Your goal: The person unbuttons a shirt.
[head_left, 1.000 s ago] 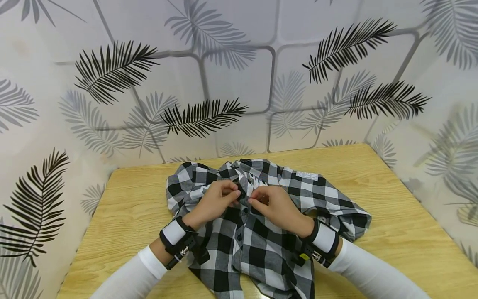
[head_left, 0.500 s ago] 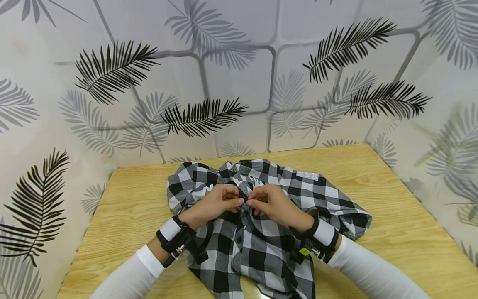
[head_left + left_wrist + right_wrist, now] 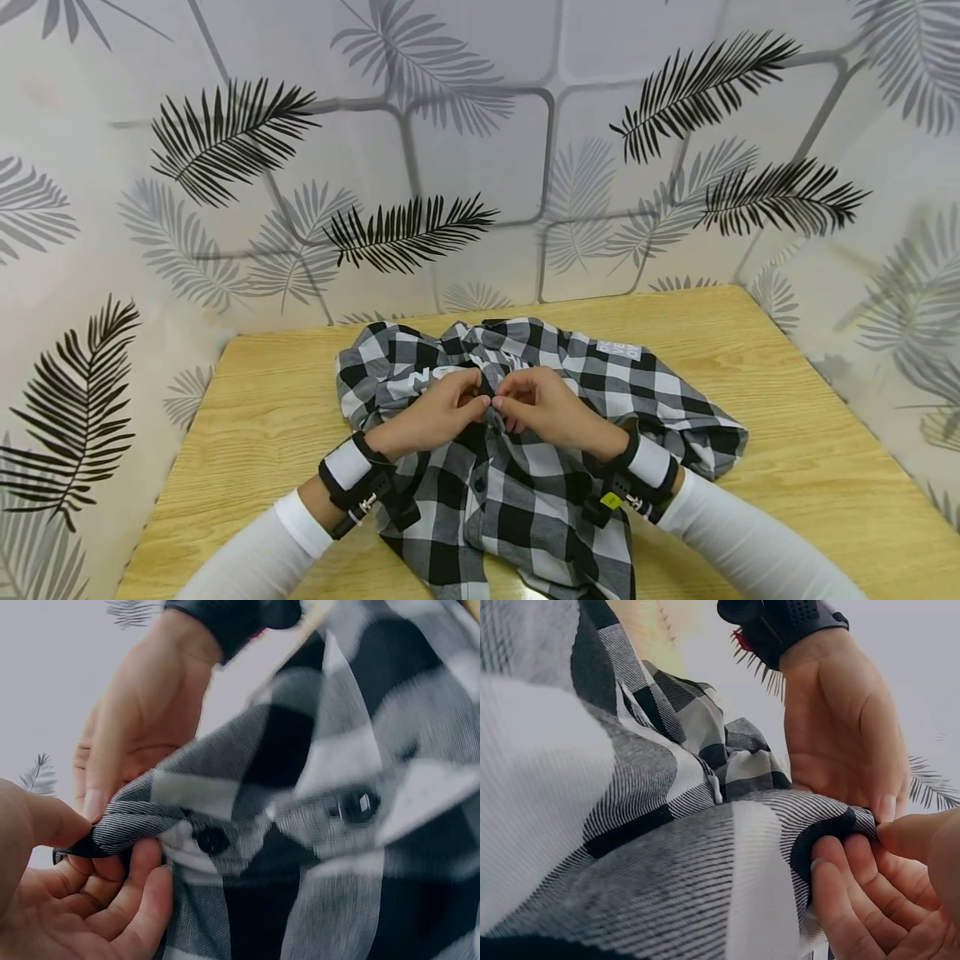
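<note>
Left of the button placket (image 3: 477,498), our left hand (image 3: 441,410) pinches the checked shirt (image 3: 517,479) at a fold (image 3: 135,823), grip closed; right of the placket, our right hand (image 3: 546,408) pinches alongside, equally closed, presumably to steady the fold. Around the placket, wrinkled woven cloth lies on the wood-grain table (image 3: 247,417).

Room: indoors, perhaps part of a home, though the tight framing leaves that unsure
Frond-print backdrop (image 3: 480,158): pale, with black and grey leaves
Tabletop (image 3: 262,417): yellowish wood grain, near the backdrop
</note>
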`<state>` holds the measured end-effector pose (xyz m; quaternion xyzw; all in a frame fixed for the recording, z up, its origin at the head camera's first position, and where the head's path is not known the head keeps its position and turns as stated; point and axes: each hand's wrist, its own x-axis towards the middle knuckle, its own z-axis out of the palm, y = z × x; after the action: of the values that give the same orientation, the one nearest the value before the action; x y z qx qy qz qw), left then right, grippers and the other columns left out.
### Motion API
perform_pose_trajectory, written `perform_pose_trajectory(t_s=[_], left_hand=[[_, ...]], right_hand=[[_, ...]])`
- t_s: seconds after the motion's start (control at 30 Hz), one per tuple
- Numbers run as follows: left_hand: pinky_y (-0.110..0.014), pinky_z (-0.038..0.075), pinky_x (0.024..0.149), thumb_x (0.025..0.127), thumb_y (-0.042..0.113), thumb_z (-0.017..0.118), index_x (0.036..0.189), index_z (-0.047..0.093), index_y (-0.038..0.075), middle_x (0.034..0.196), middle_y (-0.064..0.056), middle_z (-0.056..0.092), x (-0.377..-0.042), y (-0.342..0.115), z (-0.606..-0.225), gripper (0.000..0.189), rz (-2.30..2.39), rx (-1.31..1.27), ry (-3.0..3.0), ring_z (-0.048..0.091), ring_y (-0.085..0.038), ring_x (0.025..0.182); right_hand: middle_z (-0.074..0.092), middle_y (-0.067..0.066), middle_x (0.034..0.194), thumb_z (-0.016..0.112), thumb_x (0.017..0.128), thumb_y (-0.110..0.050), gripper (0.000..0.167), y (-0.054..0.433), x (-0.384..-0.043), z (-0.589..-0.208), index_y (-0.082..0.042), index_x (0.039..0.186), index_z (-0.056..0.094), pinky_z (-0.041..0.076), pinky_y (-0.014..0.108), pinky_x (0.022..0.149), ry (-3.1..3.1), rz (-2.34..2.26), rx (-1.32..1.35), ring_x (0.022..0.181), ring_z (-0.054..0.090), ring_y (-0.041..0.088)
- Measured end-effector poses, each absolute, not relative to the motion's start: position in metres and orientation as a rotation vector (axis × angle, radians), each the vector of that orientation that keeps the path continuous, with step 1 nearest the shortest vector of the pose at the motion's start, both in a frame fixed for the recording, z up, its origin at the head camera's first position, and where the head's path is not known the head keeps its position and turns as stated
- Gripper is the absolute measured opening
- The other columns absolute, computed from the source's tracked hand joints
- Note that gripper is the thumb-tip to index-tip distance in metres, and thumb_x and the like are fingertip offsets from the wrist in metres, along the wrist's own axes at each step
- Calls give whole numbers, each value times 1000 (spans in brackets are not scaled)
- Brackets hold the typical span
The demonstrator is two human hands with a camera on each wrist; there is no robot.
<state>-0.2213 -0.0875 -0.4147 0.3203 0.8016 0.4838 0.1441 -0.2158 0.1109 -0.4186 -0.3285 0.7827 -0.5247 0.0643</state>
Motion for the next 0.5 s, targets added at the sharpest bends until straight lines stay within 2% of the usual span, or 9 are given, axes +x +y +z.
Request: perform_pose_trajectory(t_s=[0.1,0.17,0.27,0.37,0.5], left_hand=[[-25,35,50,94,13,45,79,40,6,66,-7,43,-220,-85,-415,17,1327,968,2441,41,-17,52],[-24,33,48,93,13,47,78,40,7,67,-5,43,-218,-83,-415,17,1298,963,2532,40,-13,51],[-22,38,49,90,13,53,77,45,10,67,-1,46,-215,-81,-416,15,1285,913,2670,47,-7,55],[-22,45,55,86,13,59,76,51,13,72,4,53,-212,-78,-417,12,1316,868,2773,55,-3,64],[-19,47,60,83,15,64,78,58,13,76,6,59,-210,-76,-420,8,1377,816,2859,58,-2,68]], right_hand=[[60,5,64,55,89,-15,13,110,-218,-426,-8,83,62,48,32,50,2449,-1563,-990,54,58,20],[59,1,63,55,89,-17,14,108,-216,-428,-9,81,63,48,29,49,2518,-1543,-993,53,58,15],[58,-3,63,55,89,-16,14,106,-213,-427,-10,80,63,47,26,47,2625,-1505,-996,52,57,9],[58,-6,63,55,89,-14,13,104,-212,-426,-11,79,64,46,25,46,2711,-1459,-965,51,56,6],[58,-7,62,55,89,-16,14,104,-213,-426,-12,79,64,45,25,45,2782,-1422,-888,51,54,5]])
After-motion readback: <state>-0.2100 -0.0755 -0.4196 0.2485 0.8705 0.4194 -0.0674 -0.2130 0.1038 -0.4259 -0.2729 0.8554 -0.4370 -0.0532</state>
